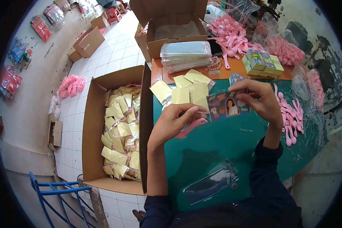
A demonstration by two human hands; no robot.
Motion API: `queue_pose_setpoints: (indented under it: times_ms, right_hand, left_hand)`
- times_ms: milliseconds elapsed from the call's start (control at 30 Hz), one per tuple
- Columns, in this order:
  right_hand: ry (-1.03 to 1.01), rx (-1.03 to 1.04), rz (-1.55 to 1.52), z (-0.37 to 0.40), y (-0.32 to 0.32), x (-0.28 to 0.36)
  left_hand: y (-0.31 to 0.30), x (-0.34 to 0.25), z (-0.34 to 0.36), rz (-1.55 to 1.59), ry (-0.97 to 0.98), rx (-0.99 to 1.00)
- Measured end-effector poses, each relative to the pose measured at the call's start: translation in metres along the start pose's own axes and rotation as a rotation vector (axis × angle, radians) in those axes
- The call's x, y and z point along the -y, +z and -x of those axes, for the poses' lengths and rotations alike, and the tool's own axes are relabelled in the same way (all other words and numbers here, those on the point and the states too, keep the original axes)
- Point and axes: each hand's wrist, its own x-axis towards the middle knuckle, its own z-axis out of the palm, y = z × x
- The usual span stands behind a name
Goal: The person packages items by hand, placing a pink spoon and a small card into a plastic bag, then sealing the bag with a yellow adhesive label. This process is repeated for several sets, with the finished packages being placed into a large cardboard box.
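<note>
My right hand [259,99] pinches a printed card [219,108] by its upper right part; the card is blue with pictures on it. My left hand [177,121] is closed at the card's left end, thumb and finger together on what looks like a thin clear plastic bag. A pink spoon [193,127] shows just below those fingers, seemingly inside the bag. Behind the hands lie several pale yellow packets [180,95] and a small stack of cards [236,78]. Flat clear bags [211,181] rest on the green mat [216,146] near my body.
To the left stands a cardboard box [90,152] full of packed yellow pieces. At the back are a bundle of clear bags [186,53], an open carton [155,46], card stacks [260,65] and heaped pink spoons [231,34]. Loose pink spoons [290,119] lie on the right.
</note>
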Motion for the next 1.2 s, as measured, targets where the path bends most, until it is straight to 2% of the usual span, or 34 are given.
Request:
queue_pose_setpoints:
  times_ms: [100, 233, 333, 433, 533, 600, 633, 700, 833, 933, 1033, 1133, 1200]
  right_hand:
    - [-0.067, 0.018, 0.182, 0.001, 0.003, 0.013]
    - [-0.089, 0.029, 0.336, 0.003, 0.003, 0.022]
    - [-0.177, 0.040, 0.293, 0.002, 0.011, 0.017]
    - [-0.004, 0.065, 0.197, 0.002, 0.017, 0.022]
    - [-0.021, 0.122, 0.171, 0.003, 0.013, 0.019]
    - [-0.008, 0.063, 0.066, 0.006, 0.008, 0.014]
    - [-0.001, 0.036, 0.016, 0.007, 0.006, 0.013]
    - [0.022, 0.070, 0.050, 0.006, 0.008, 0.019]
    - [0.002, 0.102, 0.088, 0.004, 0.016, 0.019]
    - [0.043, 0.242, 0.101, 0.002, 0.020, 0.020]
    - [-0.064, 0.242, 0.236, 0.000, 0.027, 0.011]
    - [-0.249, 0.238, 0.148, -0.003, 0.031, 0.005]
    - [-0.117, 0.380, 0.092, 0.000, 0.022, 0.005]
  left_hand:
    - [0.005, 0.003, 0.001, 0.053, -0.001, -0.016]
    - [0.004, 0.008, -0.001, -0.067, 0.086, -0.039]
    - [0.005, 0.010, -0.001, -0.133, 0.083, -0.024]
    - [0.005, 0.006, -0.001, -0.194, 0.032, 0.030]
    - [0.005, 0.012, -0.002, -0.141, 0.083, 0.013]
    - [0.005, 0.013, 0.000, -0.104, 0.160, -0.035]
    - [0.005, 0.011, 0.001, -0.095, 0.120, -0.014]
    - [0.004, 0.001, 0.003, -0.079, 0.042, 0.027]
    - [0.008, 0.009, -0.003, -0.205, 0.107, 0.065]
    - [0.015, 0.003, -0.004, -0.197, 0.163, 0.054]
    - [0.022, -0.009, -0.001, -0.167, 0.106, 0.043]
    - [0.024, -0.008, -0.002, -0.244, 0.082, -0.015]
    - [0.025, -0.011, 0.001, -0.375, 0.096, -0.068]
